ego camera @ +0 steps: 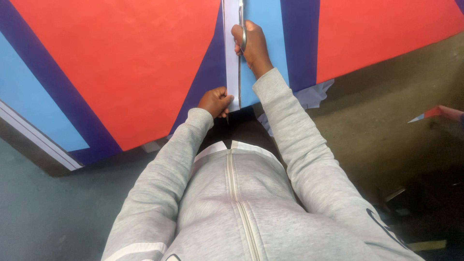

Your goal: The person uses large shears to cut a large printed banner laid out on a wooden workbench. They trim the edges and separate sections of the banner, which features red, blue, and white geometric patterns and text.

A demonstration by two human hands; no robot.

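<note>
On sheet [145,58]: right hand [252,46], scissors [242,34]

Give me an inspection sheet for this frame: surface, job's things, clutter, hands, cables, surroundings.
Surface: large printed sheet in red, light blue and dark purple panels, lying over a grey floor.
Job's things: metal scissors along a white strip of the sheet.
Clutter: paper offcuts by the sheet's edge; another scrap at right.
Hands: right hand grips the scissors; left hand pinches the sheet's near edge.
Cables: nothing seen.
Surroundings: grey zipped hoodie; dark floor at right.
</note>
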